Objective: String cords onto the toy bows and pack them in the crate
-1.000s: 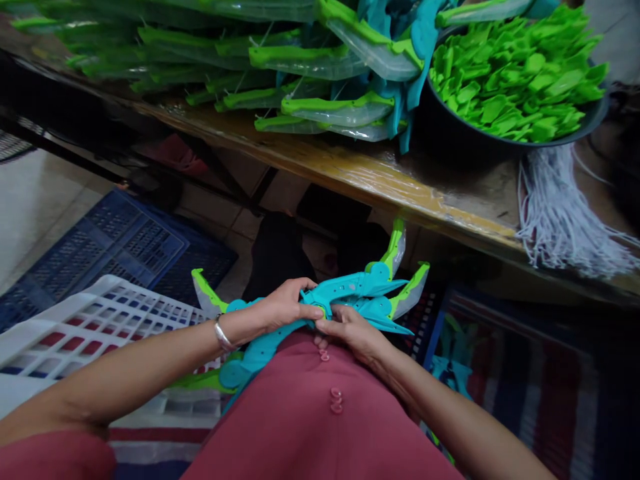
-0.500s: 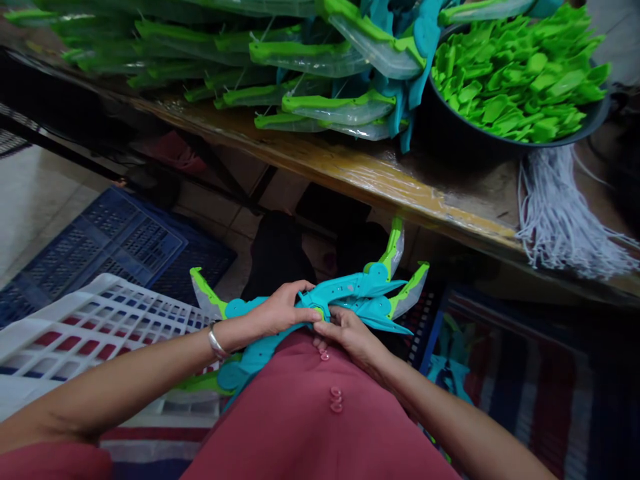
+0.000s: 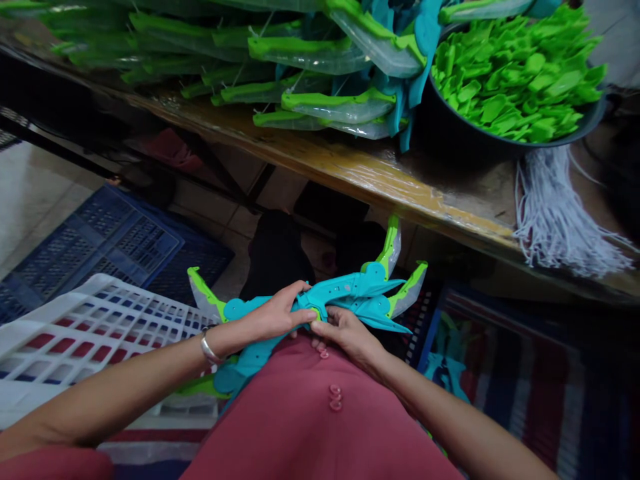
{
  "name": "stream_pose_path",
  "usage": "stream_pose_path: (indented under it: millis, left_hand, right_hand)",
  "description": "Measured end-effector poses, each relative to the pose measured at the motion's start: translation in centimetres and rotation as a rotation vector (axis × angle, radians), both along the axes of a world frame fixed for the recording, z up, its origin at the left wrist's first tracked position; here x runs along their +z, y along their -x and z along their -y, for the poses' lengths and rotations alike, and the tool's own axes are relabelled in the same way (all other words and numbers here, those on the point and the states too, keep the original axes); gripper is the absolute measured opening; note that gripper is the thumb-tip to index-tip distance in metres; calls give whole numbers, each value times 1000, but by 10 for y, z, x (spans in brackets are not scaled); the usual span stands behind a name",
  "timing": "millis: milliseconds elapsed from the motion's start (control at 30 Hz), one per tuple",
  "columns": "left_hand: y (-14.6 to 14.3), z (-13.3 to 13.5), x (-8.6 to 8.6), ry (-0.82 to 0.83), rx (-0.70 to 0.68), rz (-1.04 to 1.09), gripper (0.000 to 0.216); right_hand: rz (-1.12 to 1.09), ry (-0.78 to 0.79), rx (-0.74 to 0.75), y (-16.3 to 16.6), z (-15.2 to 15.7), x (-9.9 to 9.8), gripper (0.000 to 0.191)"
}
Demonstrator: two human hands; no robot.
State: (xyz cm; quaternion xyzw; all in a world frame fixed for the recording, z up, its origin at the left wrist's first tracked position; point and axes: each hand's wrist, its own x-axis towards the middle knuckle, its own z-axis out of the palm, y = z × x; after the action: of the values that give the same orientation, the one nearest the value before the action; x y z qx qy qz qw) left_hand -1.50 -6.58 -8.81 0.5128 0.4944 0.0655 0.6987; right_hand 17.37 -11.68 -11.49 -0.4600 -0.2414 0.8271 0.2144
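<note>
In front of my red shirt lies a teal plastic toy bow [image 3: 345,287], with green-and-clear curved limbs sticking out at both ends. My left hand [image 3: 280,312] is closed round its middle from the left, the thumb pressing beside a small lime green piece [image 3: 315,315] at the centre. From the right, my right hand [image 3: 350,335] grips the same middle part, its thumb close to that green piece and its fingers curled underneath. The undersides of the fingers and part of the bow are hidden by my hands and shirt.
Similar bows [image 3: 320,57] are stacked on the wooden table [image 3: 390,173], beside a black tub [image 3: 480,137] of green pieces and a bundle of white cords [image 3: 555,220]. A white crate [image 3: 110,287] stands left, with blue crates [image 3: 115,233] beyond. Teal parts [image 3: 445,370] lie lower right.
My left thumb has shifted slightly left at the green piece, and the left wrist has moved a little left. The view has shifted slightly; both hands keep their hold.
</note>
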Motion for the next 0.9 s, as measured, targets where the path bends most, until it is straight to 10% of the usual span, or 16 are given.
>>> stream_pose_path:
  millis: [267, 900]
  left_hand:
    - [4, -4, -9, -170, -17, -59, 50]
    - [1, -7, -12, 109, 208, 50, 49]
  right_hand:
    - [23, -28, 12, 2, -2, 1, 64]
    - [31, -14, 127, 7, -18, -3, 65]
